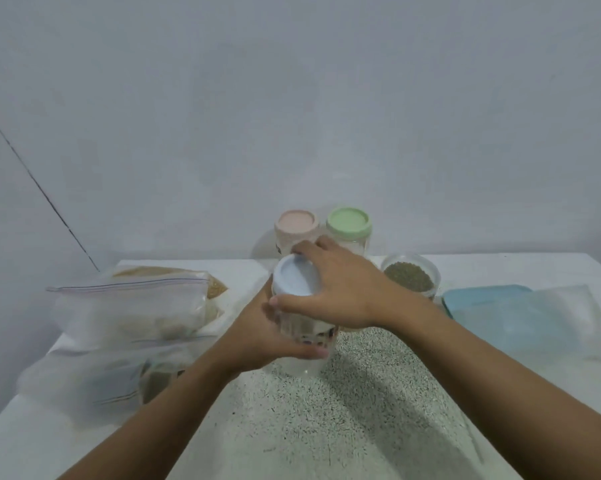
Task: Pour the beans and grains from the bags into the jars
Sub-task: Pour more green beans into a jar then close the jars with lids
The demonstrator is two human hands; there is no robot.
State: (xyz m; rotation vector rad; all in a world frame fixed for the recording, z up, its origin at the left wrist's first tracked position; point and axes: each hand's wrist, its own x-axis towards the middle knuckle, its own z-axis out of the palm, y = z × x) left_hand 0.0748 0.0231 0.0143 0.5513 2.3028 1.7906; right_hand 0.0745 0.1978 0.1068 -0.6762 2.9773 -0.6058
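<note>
Here the left hand (257,337) is wrapped round the body of a clear jar (302,362), holding it just above the speckled table (344,427), near its middle. The right hand (344,289) grips the pale blue lid (294,277) from above, fingers curled round its rim. Whether the lid is going on or coming off cannot be told. Either way, the twist should come from the right wrist alone. The left hand should hold the jar firm and upright, best set down on the table so nothing tips out.

Something dark and mixed shows low inside the jar, but it is too blurred to name. Behind it stand a pink-lidded jar (296,221) and a green-lidded jar (348,221), both closed. To the right, an open jar (410,280) is filled nearly to the brim with small greenish grains. On the left lie zip bags: the upper bag (132,306) holds tan and pale grains, and the lower bag (119,379) holds something darker. An empty-looking bag (552,323) rests on a flat blue container (482,299) at the right.
</note>
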